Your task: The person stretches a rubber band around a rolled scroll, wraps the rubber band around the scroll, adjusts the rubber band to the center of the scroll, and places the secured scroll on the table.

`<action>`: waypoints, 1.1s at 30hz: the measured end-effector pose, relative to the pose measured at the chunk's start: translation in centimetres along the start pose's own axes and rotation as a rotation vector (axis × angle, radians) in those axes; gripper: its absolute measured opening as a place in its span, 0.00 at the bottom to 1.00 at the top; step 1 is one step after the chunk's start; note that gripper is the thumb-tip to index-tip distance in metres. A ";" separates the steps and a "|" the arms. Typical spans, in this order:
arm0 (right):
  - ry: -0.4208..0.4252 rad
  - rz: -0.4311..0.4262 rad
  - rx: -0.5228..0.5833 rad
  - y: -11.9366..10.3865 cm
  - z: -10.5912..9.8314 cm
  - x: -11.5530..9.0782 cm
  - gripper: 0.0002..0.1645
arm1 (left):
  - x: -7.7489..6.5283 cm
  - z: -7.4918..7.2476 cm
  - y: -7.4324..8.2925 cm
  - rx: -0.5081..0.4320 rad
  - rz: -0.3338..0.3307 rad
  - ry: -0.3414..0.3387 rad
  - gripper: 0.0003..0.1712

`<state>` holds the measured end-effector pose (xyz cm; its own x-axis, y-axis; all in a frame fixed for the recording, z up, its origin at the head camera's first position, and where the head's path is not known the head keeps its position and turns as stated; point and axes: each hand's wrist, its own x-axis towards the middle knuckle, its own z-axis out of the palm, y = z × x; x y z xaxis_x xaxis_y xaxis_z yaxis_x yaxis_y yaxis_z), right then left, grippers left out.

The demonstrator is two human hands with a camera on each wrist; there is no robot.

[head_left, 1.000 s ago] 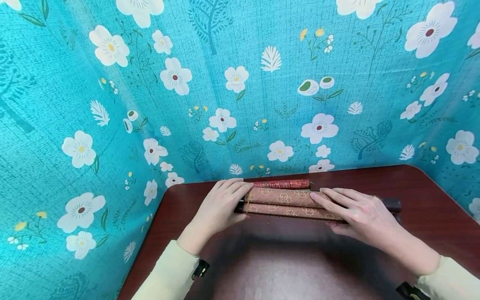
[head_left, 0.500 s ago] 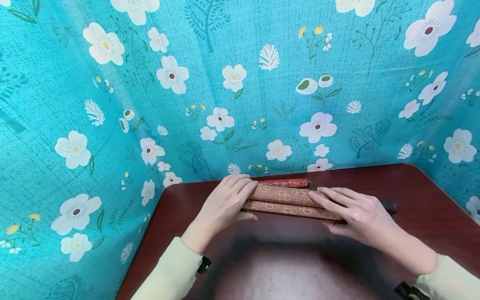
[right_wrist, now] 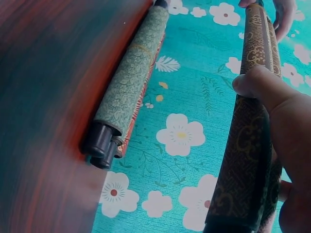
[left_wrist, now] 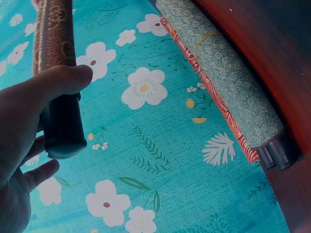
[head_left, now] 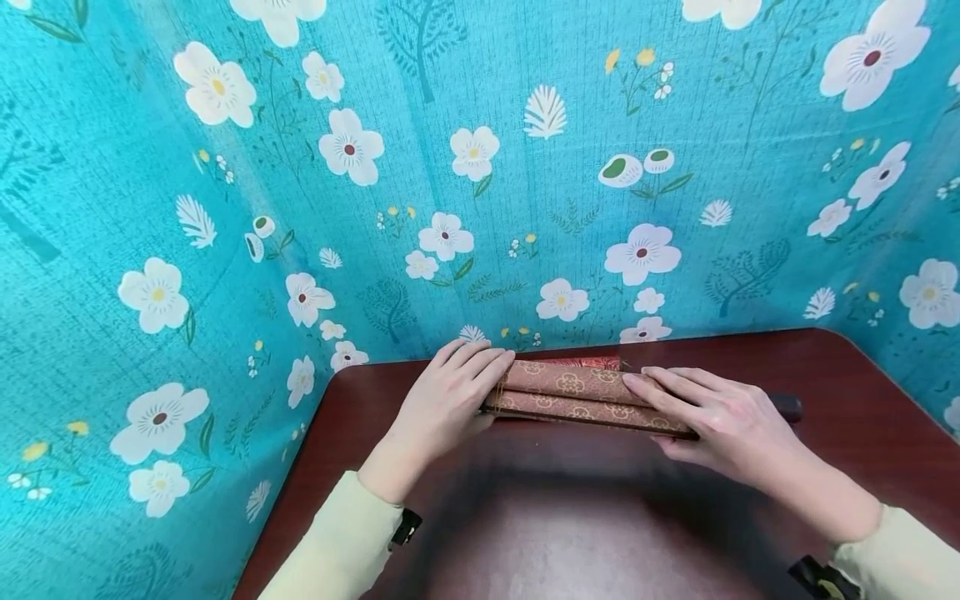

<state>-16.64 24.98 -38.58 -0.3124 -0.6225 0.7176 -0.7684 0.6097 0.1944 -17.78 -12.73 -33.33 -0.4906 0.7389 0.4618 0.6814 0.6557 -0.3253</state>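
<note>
A rolled hanging scroll in brown cloth with gold flower motifs lies crosswise in the head view, its two rolls side by side. My left hand grips its left end; in the left wrist view the thumb lies over the cloth beside a black end knob. My right hand holds the right part, thumb on one side and fingers on the other, as the right wrist view shows. In both wrist views the scroll is off the table. A grey-green rolled scroll with black knobs lies apart from it.
Red patterned cloth shows behind the brown scroll, along the grey-green one. The dark red-brown table has rounded far corners. Turquoise flowered fabric hangs close behind and to the left.
The brown scroll has risen a little and shifted slightly away from me, covering more of the red cloth. Both hands keep their grip; my left fingers have moved along its left end.
</note>
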 end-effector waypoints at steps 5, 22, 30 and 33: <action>-0.001 0.006 0.007 -0.3 -0.2 0.1 0.39 | 0.4 0.2 0.6 0.089 0.038 0.073 0.41; -0.020 0.016 0.002 0.2 -0.3 -0.3 0.39 | 0.1 1.0 1.4 0.133 -0.012 0.087 0.56; -0.027 0.004 -0.005 0.4 -0.7 -0.4 0.40 | -0.3 2.1 1.6 0.258 -0.047 0.130 0.36; -0.021 -0.004 -0.005 0.3 -0.6 -0.3 0.40 | -0.1 2.4 2.0 0.293 -0.051 0.167 0.32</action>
<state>-16.40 25.62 -38.28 -0.3214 -0.6351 0.7024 -0.7667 0.6099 0.2007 -17.67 -11.14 -36.02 -0.4076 0.6845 0.6044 0.4614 0.7256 -0.5106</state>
